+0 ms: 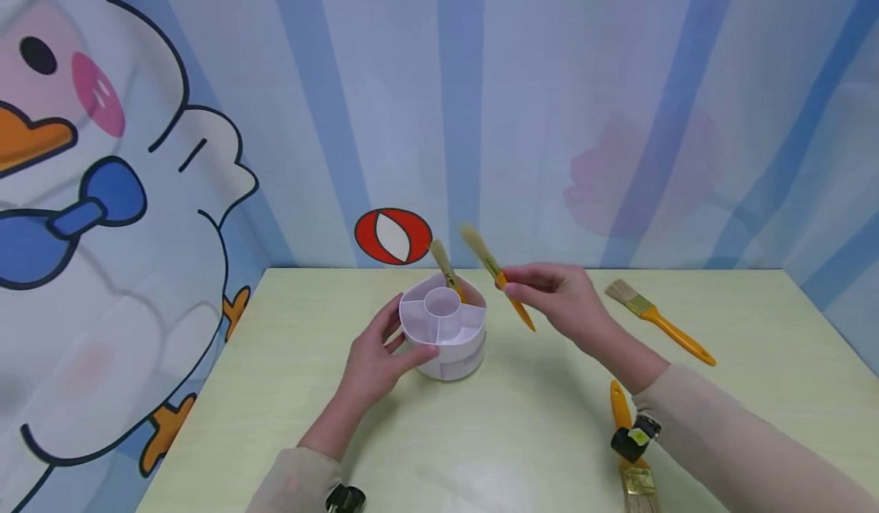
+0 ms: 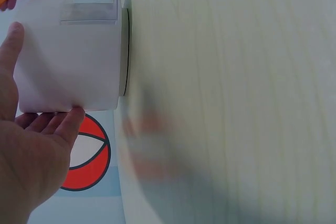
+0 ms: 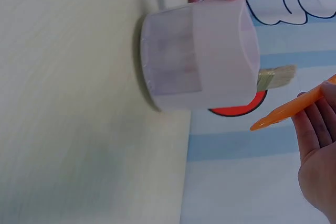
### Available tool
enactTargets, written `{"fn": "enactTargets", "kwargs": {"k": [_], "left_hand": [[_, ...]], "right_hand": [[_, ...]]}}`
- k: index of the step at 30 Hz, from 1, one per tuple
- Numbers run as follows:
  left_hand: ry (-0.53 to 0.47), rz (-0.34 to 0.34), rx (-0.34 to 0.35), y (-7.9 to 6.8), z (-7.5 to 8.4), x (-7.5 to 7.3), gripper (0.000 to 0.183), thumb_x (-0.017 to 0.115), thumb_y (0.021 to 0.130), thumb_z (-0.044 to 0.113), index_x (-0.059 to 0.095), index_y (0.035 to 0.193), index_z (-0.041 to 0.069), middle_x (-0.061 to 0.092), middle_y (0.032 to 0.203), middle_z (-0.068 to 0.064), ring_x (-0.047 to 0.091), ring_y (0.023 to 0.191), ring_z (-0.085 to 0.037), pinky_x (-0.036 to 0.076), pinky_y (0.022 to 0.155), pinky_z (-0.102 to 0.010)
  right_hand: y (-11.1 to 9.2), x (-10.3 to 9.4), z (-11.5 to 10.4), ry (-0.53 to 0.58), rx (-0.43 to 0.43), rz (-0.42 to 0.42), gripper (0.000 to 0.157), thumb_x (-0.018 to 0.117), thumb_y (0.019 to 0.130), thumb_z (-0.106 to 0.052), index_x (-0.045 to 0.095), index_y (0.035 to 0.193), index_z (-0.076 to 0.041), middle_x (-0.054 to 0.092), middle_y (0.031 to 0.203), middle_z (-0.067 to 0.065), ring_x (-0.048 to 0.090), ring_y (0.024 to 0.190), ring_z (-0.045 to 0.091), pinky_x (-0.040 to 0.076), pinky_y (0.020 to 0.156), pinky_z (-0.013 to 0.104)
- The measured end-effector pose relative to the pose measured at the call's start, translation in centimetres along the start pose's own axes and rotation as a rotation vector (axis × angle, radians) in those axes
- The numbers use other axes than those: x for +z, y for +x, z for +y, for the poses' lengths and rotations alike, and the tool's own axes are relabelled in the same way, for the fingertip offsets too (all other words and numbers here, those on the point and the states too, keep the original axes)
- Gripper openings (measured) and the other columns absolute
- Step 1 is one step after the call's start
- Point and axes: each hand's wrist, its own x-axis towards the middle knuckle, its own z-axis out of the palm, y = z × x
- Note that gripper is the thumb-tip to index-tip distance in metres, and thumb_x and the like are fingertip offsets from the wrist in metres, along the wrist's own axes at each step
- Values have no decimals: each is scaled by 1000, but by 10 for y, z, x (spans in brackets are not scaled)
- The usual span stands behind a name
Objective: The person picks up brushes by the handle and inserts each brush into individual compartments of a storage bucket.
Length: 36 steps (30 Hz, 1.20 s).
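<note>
A white round desk organizer [image 1: 449,356] with several compartments stands on the table. My left hand [image 1: 374,360] holds its left side, thumb at the front and fingers curled round behind. One paintbrush [image 1: 446,265] leans in the back compartment, bristles up; the right wrist view shows its bristles [image 3: 278,77] above the rim. My right hand [image 1: 559,303] pinches a second paintbrush [image 1: 496,270] by its orange handle, just right of the organizer. The held brush tilts, bristles up and to the left, with the handle tip [image 3: 262,123] pointing down, outside the organizer.
A wide paintbrush [image 1: 652,314] lies on the table at the right. Another paintbrush [image 1: 639,486] lies nearer, partly hidden by the right wrist camera [image 1: 635,438]. Behind the table [image 1: 522,437] rises a striped blue backdrop [image 1: 536,116] with a cartoon duck.
</note>
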Motion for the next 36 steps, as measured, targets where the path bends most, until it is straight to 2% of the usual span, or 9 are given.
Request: {"fn": "enactTargets", "kwargs": {"k": [8,16,20,24,30,36], "left_hand": [[8,5,-8,0,0,0,98,93,86,28,38,167,23,44,168,-4,41,155,-33,47,117,-49],[10,2,9,0,0,-1,96,92,87,31,39,166,22,45,167,-5,42,155,-33,48,116,-50],[10,3,2,1,-2,-1,97,93,86,32,38,166,23,45,167,-3,43,154,-32,48,117,-49],[14,4,3,1,-2,0,97,93,86,32,39,166,23,45,167,-3,43,154,-31,48,116,-48],[20,4,12,2,-2,0,97,92,87,33,39,166,22,44,167,-3,43,154,-31,48,117,-48],[14,3,4,1,-2,-1,97,93,87,31,38,166,22,44,168,-3,42,155,-31,47,117,-48]], "right_hand": [[25,24,-19,190,29,-6,38,78,101,-20,73,135,-3,78,123,12,73,120,25,55,112,43],[46,52,-33,318,30,-6,36,73,104,-16,72,137,-2,75,129,16,69,126,29,50,118,47],[51,64,-37,338,33,10,36,73,103,-14,71,137,-2,77,126,15,71,123,30,48,119,47],[54,72,-37,324,52,24,35,75,102,-14,73,135,-3,78,123,14,72,120,28,53,115,45],[53,76,-32,319,78,5,35,76,102,-18,74,135,-5,78,123,12,72,121,27,56,111,42],[50,78,-24,308,76,-11,34,75,102,-15,74,133,-3,78,123,13,73,119,28,59,105,41]]}}
